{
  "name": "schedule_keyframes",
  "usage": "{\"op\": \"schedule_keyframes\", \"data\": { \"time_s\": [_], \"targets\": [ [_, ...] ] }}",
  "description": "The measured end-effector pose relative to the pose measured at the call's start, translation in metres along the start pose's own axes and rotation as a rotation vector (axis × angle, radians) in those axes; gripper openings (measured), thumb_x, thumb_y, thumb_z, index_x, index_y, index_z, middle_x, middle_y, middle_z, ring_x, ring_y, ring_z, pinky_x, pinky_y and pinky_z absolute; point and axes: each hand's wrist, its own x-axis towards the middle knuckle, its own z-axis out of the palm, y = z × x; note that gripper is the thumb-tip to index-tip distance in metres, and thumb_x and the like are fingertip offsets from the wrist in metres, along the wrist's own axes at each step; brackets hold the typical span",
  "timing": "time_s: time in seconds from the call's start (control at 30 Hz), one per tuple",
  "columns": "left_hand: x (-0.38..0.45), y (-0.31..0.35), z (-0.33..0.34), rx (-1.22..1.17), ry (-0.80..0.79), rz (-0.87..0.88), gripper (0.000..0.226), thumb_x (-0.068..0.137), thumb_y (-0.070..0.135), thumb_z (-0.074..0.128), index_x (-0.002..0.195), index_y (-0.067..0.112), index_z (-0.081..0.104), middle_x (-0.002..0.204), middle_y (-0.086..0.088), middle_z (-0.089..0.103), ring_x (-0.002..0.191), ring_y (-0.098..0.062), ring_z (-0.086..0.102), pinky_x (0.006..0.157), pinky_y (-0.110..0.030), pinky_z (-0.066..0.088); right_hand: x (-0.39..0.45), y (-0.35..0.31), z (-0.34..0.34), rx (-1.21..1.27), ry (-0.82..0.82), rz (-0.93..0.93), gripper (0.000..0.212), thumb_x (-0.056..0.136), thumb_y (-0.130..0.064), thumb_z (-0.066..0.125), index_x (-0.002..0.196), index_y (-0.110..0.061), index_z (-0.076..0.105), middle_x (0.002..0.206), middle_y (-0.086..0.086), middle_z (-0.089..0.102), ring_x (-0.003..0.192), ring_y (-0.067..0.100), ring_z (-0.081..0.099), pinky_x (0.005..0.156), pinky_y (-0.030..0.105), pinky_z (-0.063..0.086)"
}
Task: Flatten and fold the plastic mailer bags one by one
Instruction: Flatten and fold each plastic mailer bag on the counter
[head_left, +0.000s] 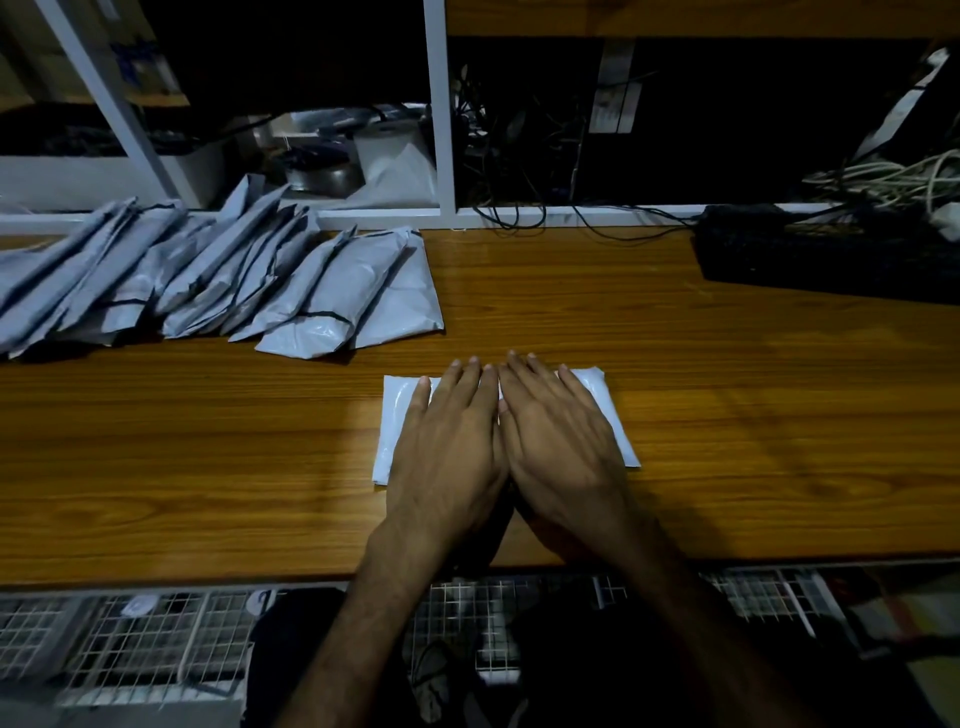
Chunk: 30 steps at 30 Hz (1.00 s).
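Note:
A white plastic mailer bag (396, 421), folded into a small rectangle, lies on the wooden table (727, 415) near its front edge. My left hand (449, 447) and my right hand (558, 441) lie side by side on top of it, palms down, fingers straight, pressing it flat. They cover most of the bag; only its left strip and right corner show. A row of several grey folded mailer bags (218, 280) lies overlapping at the back left of the table.
A black keyboard (826, 254) sits at the back right, with cables (893, 179) behind it. A white shelf frame (441, 114) runs along the table's back. Wire-mesh racks (156, 639) stand below the front edge.

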Motion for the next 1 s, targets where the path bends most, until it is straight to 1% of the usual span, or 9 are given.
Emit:
{"op": "schedule_keyframes", "data": {
  "time_s": [0.2, 0.37, 0.57, 0.77, 0.93, 1.0],
  "targets": [
    [-0.0006, -0.0003, 0.001, 0.0, 0.011, -0.005, 0.083, 0.093, 0.045, -0.002, 0.162, 0.013, 0.031, 0.17, -0.006, 0.026, 0.159, -0.018, 0.015, 0.13, -0.04, 0.007, 0.0006, 0.0016, -0.0017, -0.016, -0.055, -0.008, 0.074, 0.099, -0.04, 0.005, 0.155, -0.012, 0.044, 0.163, 0.006, 0.039, 0.154, 0.017, 0.028, 0.128, 0.039, 0.017],
    [-0.0009, -0.0001, 0.0014, -0.001, 0.006, -0.017, 0.084, 0.093, 0.047, -0.005, 0.163, 0.015, 0.028, 0.171, -0.005, 0.023, 0.159, -0.017, 0.012, 0.13, -0.039, 0.005, 0.0001, 0.0012, -0.0018, -0.001, -0.041, 0.001, 0.071, 0.1, -0.039, 0.008, 0.151, -0.01, 0.049, 0.16, 0.008, 0.044, 0.152, 0.019, 0.034, 0.127, 0.042, 0.022],
    [-0.0004, -0.0006, 0.0022, 0.008, -0.007, -0.034, 0.071, 0.101, 0.042, 0.006, 0.163, 0.014, 0.027, 0.171, -0.004, 0.022, 0.159, -0.016, 0.011, 0.129, -0.039, 0.004, 0.0025, 0.0004, -0.0044, 0.007, -0.058, 0.018, 0.074, 0.096, -0.04, 0.008, 0.151, -0.012, 0.049, 0.161, 0.006, 0.044, 0.152, 0.019, 0.034, 0.126, 0.04, 0.021],
    [-0.0004, -0.0003, 0.0032, 0.023, -0.007, -0.045, 0.069, 0.103, 0.042, 0.009, 0.163, 0.014, 0.025, 0.172, -0.004, 0.022, 0.159, -0.016, 0.01, 0.129, -0.038, 0.003, 0.0022, -0.0008, -0.0078, 0.01, -0.072, 0.021, 0.078, 0.094, -0.042, 0.006, 0.151, -0.011, 0.049, 0.16, 0.007, 0.045, 0.152, 0.02, 0.034, 0.126, 0.041, 0.02],
    [-0.001, -0.0008, 0.0032, 0.045, -0.013, -0.047, 0.078, 0.098, 0.046, -0.002, 0.164, 0.013, 0.023, 0.172, -0.004, 0.02, 0.159, -0.016, 0.01, 0.13, -0.04, 0.005, 0.0024, -0.0008, -0.0081, 0.002, -0.087, 0.035, 0.079, 0.093, -0.043, 0.005, 0.152, -0.012, 0.048, 0.161, 0.006, 0.043, 0.153, 0.02, 0.033, 0.126, 0.04, 0.019],
    [-0.0009, -0.0013, 0.0036, 0.054, -0.01, -0.048, 0.08, 0.096, 0.046, -0.003, 0.164, 0.013, 0.023, 0.172, -0.005, 0.02, 0.159, -0.017, 0.01, 0.13, -0.04, 0.005, 0.0027, -0.0009, -0.0085, -0.001, -0.099, 0.04, 0.081, 0.092, -0.044, 0.003, 0.153, -0.013, 0.046, 0.162, 0.005, 0.041, 0.153, 0.019, 0.031, 0.127, 0.04, 0.017]
  ]
}}
